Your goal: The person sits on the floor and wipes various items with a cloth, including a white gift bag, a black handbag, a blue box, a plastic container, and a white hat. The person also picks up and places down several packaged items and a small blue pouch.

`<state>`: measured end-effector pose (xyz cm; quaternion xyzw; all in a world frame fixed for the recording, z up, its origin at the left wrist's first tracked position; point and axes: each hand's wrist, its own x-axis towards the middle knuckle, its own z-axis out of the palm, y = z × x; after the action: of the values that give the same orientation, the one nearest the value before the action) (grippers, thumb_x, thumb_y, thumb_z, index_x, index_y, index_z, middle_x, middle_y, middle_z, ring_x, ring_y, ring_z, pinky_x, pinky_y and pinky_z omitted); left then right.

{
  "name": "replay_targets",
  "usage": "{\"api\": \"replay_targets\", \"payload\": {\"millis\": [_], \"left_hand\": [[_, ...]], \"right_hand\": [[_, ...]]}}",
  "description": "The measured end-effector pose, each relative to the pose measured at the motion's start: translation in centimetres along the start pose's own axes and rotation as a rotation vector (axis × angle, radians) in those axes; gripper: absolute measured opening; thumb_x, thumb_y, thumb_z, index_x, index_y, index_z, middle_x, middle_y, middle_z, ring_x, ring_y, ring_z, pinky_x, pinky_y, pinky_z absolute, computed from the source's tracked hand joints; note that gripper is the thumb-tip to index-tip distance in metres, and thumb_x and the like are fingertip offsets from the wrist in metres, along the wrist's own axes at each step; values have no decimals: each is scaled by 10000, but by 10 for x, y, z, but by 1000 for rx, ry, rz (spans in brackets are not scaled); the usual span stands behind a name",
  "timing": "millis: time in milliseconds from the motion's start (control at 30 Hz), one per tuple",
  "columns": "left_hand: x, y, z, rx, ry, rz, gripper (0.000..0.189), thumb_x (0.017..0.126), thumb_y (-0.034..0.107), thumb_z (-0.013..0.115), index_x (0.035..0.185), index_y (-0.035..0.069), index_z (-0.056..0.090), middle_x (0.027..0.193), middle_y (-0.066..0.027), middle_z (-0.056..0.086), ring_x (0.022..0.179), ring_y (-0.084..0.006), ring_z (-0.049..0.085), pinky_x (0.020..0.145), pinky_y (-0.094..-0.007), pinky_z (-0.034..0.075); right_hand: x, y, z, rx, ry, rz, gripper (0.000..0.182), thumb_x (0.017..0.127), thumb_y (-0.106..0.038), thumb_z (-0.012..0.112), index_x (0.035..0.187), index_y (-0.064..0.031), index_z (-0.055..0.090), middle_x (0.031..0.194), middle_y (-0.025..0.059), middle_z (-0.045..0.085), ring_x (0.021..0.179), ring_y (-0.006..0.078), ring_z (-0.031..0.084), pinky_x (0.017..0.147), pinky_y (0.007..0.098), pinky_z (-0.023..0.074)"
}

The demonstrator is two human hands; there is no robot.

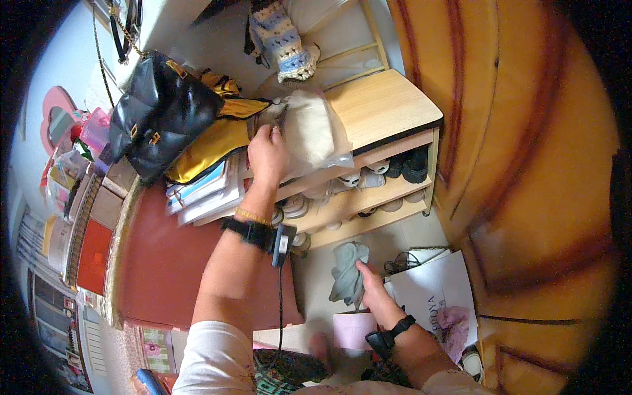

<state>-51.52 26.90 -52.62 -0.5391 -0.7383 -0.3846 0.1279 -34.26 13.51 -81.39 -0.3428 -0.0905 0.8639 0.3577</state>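
Note:
My left hand (268, 150) is at the top of the wooden shoe rack (390, 101), its fingers curled on the near end of a clear plastic bag (340, 155). Something white and soft (309, 128) shows inside that bag. Lower down, my right hand (374, 286) grips a crumpled grey-green cloth (348, 271). The cloth hangs just above a small pink bin (353, 330) on the floor. Black straps circle both wrists, and a small device with a cable is on the left one.
Several shoes (373, 175) fill the rack's shelves. A yellow bag (212, 145), a black quilted handbag (165, 111) and stacked papers (207, 192) lie left of my left hand. A white paper bag (429, 291) stands beside the wooden door (513, 148). A blue-and-white crocheted item (284, 42) hangs behind.

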Motion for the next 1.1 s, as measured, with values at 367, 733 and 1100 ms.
{"api": "replay_targets", "payload": {"millis": [367,733,1100], "left_hand": [[-153,7,-104,-1466,-499,-571,335,872,332,450,1087,75,454,1115,-154,513,987,-306,531,781,-437,492],[-227,-19,-115,-1716,-532,-651,212,868,268,492,996,101,471,1101,-133,524,990,-307,536,780,-406,503],[-260,-32,-133,-1834,-536,-760,185,882,239,464,1002,99,483,1091,-137,527,997,-316,530,778,-434,494]], "right_hand": [[-50,-43,24,159,-73,-118,392,860,-290,479,1181,-67,454,1125,113,534,1012,283,522,868,423,420],[-95,-51,38,142,-250,-231,370,865,-322,472,1133,-67,494,1084,90,557,991,252,531,861,410,421],[-142,-59,70,1,-167,-801,316,872,-228,469,1124,-38,474,1128,84,521,1018,235,500,881,357,389]]}}
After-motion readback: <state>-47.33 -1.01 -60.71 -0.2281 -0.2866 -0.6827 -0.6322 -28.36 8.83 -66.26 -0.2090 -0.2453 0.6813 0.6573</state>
